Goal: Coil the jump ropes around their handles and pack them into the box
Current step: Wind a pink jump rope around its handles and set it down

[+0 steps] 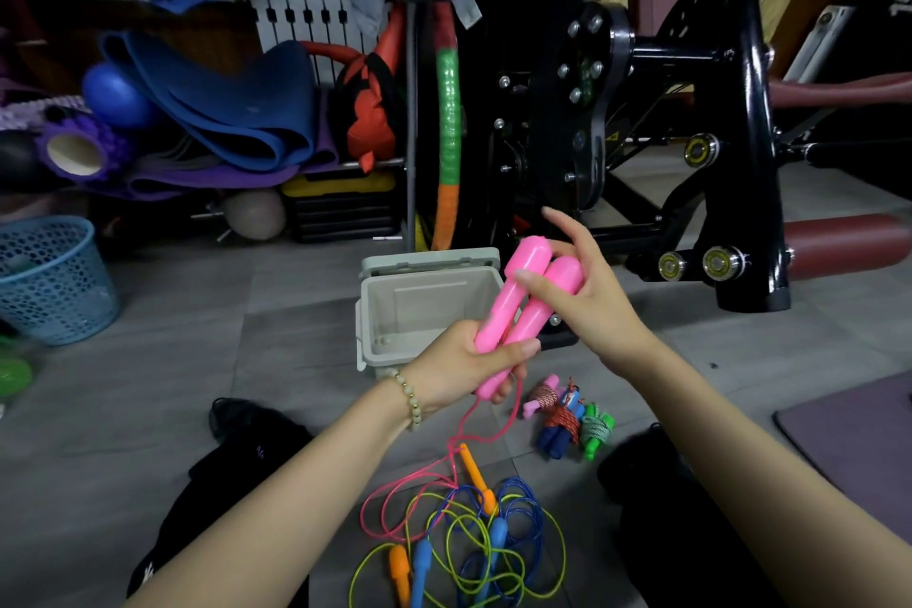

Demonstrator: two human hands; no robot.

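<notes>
My left hand [456, 373] grips the lower ends of two pink jump rope handles [523, 306] held side by side. My right hand [587, 296] holds their upper ends between thumb and fingers, the index finger raised. The pink cord [459, 439] hangs down from the handles to the floor. An open grey box [375, 311] stands on the floor just behind the handles, lid tipped back. Three coiled ropes [567, 420] lie to the right of my left hand. Loose blue, yellow-green and orange ropes [469, 538] are tangled on the floor below.
A black exercise machine [691, 114] stands behind the box. Rolled mats and a foam roller [222, 114] are piled at the back left. A blue mesh basket [49, 277] sits at the left edge. A dark mat [858, 439] lies at the right.
</notes>
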